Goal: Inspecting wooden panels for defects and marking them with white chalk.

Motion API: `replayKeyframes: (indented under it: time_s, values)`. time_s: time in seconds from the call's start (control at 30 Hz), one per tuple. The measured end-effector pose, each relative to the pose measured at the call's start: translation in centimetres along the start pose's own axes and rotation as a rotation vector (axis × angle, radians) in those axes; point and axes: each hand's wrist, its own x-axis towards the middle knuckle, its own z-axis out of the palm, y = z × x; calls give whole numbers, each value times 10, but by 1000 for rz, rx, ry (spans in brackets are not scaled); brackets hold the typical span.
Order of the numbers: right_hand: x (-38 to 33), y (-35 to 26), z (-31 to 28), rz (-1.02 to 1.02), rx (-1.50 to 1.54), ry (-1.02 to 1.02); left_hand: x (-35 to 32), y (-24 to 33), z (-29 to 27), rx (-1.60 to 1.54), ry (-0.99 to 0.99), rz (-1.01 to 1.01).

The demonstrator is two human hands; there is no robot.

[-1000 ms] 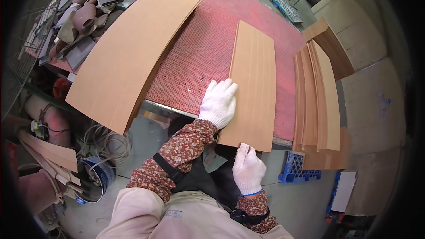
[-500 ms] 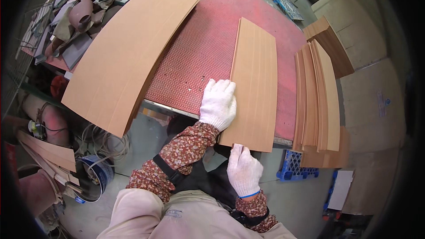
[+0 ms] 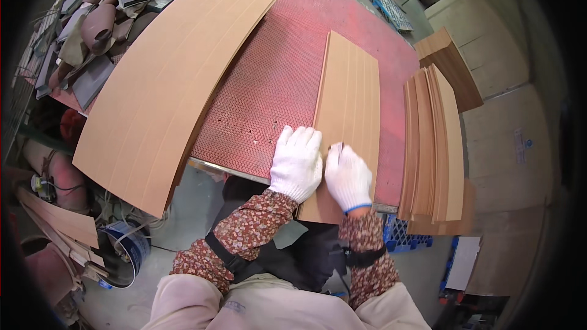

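A long light-brown wooden board (image 3: 351, 95) lies lengthwise before me on the red table, its near end jutting past the table's edge. My left hand (image 3: 298, 162), in a white knitted glove, rests along the board's left edge with the fingers stretched forward. Over the board's near part is my gloved right hand (image 3: 348, 174), closed in a pinch. A small, flat brownish piece (image 3: 335, 146) shows at its fingertips; its kind is unclear. Left of my hands, a stack of wider wooden boards (image 3: 171, 85) slants across the table and overhangs its near edge.
Several narrow boards (image 3: 431, 140) stand stacked at the table's right side, near a blue plastic pallet (image 3: 406, 235). Scraps and curled sheets (image 3: 98, 30) pile up at far left. A bucket (image 3: 131, 250) and cables sit on the floor at lower left.
My right hand has moved forward from the board's near end onto its top, still pinching the small piece. My left hand sits slightly lower in view, and the whole view has shifted a little.
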Motion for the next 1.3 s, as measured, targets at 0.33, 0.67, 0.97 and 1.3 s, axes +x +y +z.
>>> replayKeyframes:
  time_s: [0.33,0.67,0.97,1.3]
  values:
    - [177,15,15,48,-48,-15,2,-1,-3,-16,-12,-7]
    - [310,43,33,-12,-26,-38,-2,7,-9,-38,-129,-79]
    - [412,77,49,-117,-191,-117,7,11,-14,-56,-165,-95]
    - [427,55,42,-467,-766,-296,6,10,-17,-18,-180,-107]
